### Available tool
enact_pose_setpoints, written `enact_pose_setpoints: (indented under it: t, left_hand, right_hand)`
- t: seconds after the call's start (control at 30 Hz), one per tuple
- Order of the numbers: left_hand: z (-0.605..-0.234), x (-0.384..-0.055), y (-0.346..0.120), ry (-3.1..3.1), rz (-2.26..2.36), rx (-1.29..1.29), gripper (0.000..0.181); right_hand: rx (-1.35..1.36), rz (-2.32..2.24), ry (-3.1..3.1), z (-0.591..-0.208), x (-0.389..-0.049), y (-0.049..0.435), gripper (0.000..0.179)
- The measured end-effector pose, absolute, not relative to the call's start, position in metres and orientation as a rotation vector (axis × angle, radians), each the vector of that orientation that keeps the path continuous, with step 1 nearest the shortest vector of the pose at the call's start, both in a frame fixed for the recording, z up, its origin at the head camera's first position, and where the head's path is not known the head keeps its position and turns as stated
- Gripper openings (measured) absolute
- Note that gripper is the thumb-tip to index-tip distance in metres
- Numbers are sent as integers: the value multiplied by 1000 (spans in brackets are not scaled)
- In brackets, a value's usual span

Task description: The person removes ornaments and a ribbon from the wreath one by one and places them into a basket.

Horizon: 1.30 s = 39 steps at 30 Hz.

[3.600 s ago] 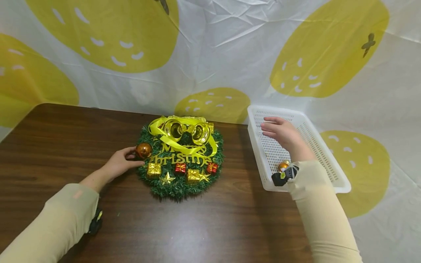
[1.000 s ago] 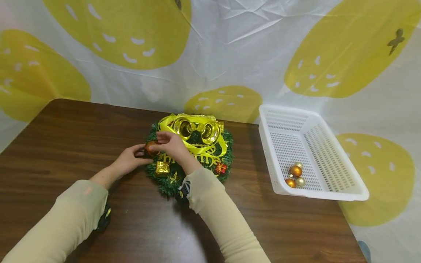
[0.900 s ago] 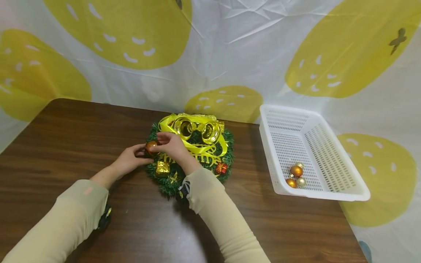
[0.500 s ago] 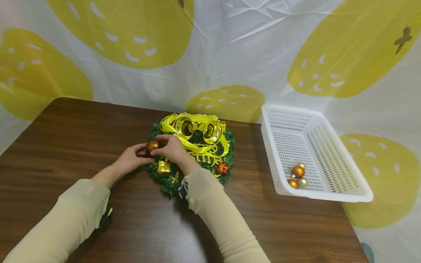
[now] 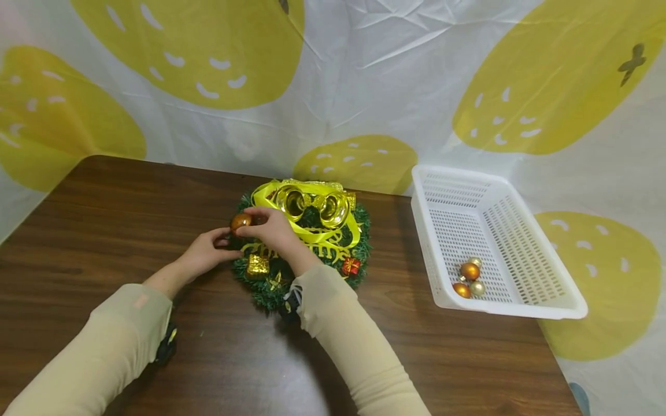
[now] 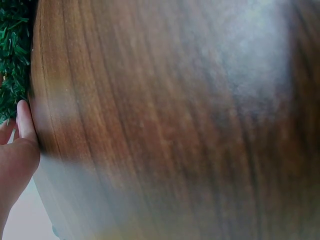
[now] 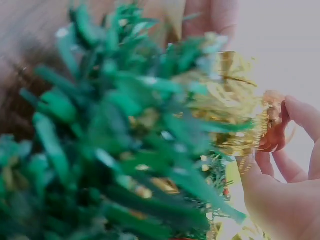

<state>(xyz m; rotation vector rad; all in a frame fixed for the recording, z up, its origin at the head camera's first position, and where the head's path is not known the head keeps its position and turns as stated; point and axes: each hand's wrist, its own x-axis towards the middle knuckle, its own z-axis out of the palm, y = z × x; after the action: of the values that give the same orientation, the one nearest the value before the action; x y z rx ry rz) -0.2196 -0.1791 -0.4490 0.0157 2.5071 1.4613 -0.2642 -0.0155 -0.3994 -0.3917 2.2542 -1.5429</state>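
Note:
A green Christmas wreath (image 5: 266,296) lies on the brown table, dressed with gold bells (image 5: 333,209), yellow ribbon, gold lettering, stars and small gift boxes. At its left side my right hand (image 5: 273,232) pinches a shiny orange bauble (image 5: 241,222) between thumb and fingers. The right wrist view has this bauble (image 7: 275,120) just beyond a gold gift box (image 7: 232,95). My left hand (image 5: 203,254) grips the wreath's left edge beside the bauble, some fingers hidden. In the left wrist view, fingertips (image 6: 23,112) sit right at the green tinsel (image 6: 12,55).
To the right stands a white perforated basket (image 5: 437,260) with two orange baubles (image 5: 470,271) and two pale gold ones (image 5: 477,288) near its front left corner. A white cloth with yellow fruit print (image 5: 354,156) hangs behind the table (image 5: 218,358).
My right hand has moved from over the basket to the wreath and pinches the orange bauble there. My left hand stays at the wreath's left edge. Over the last second the bauble shifts only slightly.

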Motion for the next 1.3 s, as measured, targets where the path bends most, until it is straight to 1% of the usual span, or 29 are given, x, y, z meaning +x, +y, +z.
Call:
enact_pose_setpoints:
  t: [0.43,0.67,0.9,1.1,1.3]
  left_hand:
    - [-448,-219,-178,2491,1464,23,80]
    - [-449,-220,-178,2493,1461,21,80]
    - [-448,-219,-178,2490,1465,30,80]
    - [-447,-219,-178,2483,1465,39,81]
    - [-448,-221,-178,2464,1471,39,81]
  right_hand:
    - [-381,-1646,2225,-376,-265,0,40]
    - [-338,-1642,2243,-367,-267,13,41]
    - [-351,-1689,2219,-357,-274,29,41]
    - [-382,-1739,2220,-342,-279,45,40]
    - [-342,-1766,2247,-327,-281,65,41]
